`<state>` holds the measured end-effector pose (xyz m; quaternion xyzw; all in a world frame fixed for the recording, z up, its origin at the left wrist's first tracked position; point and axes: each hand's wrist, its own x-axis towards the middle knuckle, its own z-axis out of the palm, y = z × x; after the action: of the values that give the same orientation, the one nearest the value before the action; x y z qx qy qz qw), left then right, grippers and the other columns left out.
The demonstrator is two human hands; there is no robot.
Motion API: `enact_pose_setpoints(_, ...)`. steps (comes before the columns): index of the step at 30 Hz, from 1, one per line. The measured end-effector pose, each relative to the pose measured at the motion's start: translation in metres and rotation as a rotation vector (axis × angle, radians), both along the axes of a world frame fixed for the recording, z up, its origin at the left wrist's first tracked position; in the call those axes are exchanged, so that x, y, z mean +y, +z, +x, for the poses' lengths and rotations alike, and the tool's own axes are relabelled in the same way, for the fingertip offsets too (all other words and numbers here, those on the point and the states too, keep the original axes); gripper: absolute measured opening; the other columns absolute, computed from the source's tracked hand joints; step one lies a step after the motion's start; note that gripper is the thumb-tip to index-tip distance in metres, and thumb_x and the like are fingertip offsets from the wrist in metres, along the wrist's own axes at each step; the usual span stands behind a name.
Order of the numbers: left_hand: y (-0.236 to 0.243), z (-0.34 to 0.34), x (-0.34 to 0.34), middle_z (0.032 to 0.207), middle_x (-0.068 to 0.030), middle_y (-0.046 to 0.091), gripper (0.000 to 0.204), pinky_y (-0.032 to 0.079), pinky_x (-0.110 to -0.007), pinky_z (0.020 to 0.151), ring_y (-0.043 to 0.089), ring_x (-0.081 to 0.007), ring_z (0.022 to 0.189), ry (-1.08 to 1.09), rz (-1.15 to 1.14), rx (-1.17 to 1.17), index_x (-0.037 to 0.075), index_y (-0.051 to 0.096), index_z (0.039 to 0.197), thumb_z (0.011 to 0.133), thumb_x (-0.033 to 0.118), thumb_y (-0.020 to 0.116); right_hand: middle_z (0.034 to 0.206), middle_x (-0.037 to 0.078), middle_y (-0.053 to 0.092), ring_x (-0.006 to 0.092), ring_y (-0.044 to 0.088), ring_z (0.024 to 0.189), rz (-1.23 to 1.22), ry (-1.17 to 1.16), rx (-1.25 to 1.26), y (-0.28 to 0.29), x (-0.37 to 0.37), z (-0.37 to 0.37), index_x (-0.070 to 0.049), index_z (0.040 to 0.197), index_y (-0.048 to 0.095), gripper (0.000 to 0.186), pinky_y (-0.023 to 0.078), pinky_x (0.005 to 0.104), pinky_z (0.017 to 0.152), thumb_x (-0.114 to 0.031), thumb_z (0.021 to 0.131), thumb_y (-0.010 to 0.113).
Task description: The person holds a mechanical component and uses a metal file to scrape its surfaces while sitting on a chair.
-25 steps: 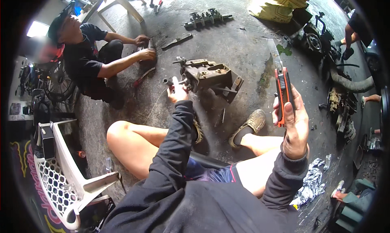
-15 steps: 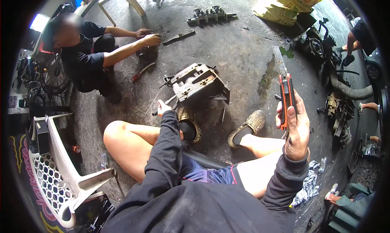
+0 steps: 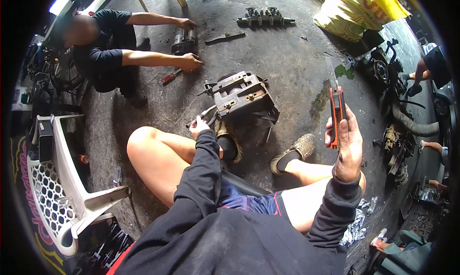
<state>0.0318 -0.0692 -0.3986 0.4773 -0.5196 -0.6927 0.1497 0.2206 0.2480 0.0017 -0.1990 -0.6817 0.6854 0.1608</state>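
Your right hand (image 3: 349,148) is raised at your right side, its grip closed around the orange handle of a utility knife (image 3: 337,113), thumb along the front, blade up and pointing away from you. Keep that blade turned outward and clear of your bare knee while the other hand works. Your left hand (image 3: 198,127) reaches forward past your left knee, its grip pinched narrow on a thin cable or hose end (image 3: 209,114) that runs to the grey metal engine part (image 3: 242,94) standing on the concrete floor just beyond your left shoe (image 3: 229,140). Whether the fingers fully enclose the cable I cannot tell. Hold the cable taut and close to the part so any cut falls on a tensioned stretch, and brace the part with your foot, since it stands tilted and may rock. Bring the knife down slowly, cutting away from the fingers. Farther off, toward the floor's far-left edge, another person (image 3: 103,54) has both hands on a small cylindrical component (image 3: 183,40); a red-handled screwdriver (image 3: 170,76) lies beside them, well apart from your work.
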Motion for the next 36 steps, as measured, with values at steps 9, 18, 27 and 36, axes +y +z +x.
enact_pose_setpoints(9, 0.343, -0.02, 0.064, 0.119, -0.0125, 0.059, 0.042, 0.043, -0.032, 0.094, 0.055, -0.0194, 0.111, -0.816, 0.015, 0.734, 0.001, 0.045, 0.127, 0.093, 0.022, 0.058, 0.092, 0.008, 0.057, 0.012, 0.054, 0.068, -0.072, -0.087, 0.112, 0.009, -0.005, 0.003, 0.0, 0.137, 0.043, 0.051, 0.045, 0.0245, 0.059, -0.038, 0.102, 0.04)
enact_pose_setpoints(18, 0.447, 0.106, 0.117, 0.095, -0.0121, 0.064, 0.04, 0.049, -0.04, 0.085, 0.064, -0.0324, 0.088, -2.276, -0.068, 1.46, 0.005, 0.057, 0.113, 0.082, 0.027, 0.069, 0.1, 0.009, 0.056, 0.0157, 0.057, 0.079, -0.268, -0.248, 0.223, -0.014, -0.01, -0.001, -0.009, 0.138, 0.037, 0.042, 0.049, 0.0296, 0.067, -0.014, 0.098, 0.047)
enact_pose_setpoints(27, 0.329, 0.183, 0.097, 0.099, -0.0109, 0.067, 0.04, 0.045, -0.042, 0.079, 0.063, -0.0267, 0.092, -3.011, -1.01, 1.095, 0.014, 0.065, 0.109, 0.078, 0.039, 0.066, 0.089, 0.004, 0.058, 0.0095, 0.053, 0.065, -0.216, -0.107, -0.262, -0.25, -0.099, -0.033, -0.003, 0.137, 0.039, 0.05, 0.046, 0.0229, 0.058, -0.006, 0.09, 0.054)
enact_pose_setpoints(36, 0.301, 0.159, 0.124, 0.101, -0.0173, 0.067, 0.033, 0.043, -0.056, 0.077, 0.062, -0.0359, 0.09, -3.139, -0.721, 1.168, 0.005, 0.066, 0.105, 0.084, 0.029, 0.058, 0.092, 0.013, 0.066, 0.0164, 0.063, 0.076, 0.126, -0.012, -0.58, -0.296, -0.121, -0.043, 0.0, 0.128, 0.048, 0.041, 0.051, 0.0294, 0.071, -0.025, 0.096, 0.057)
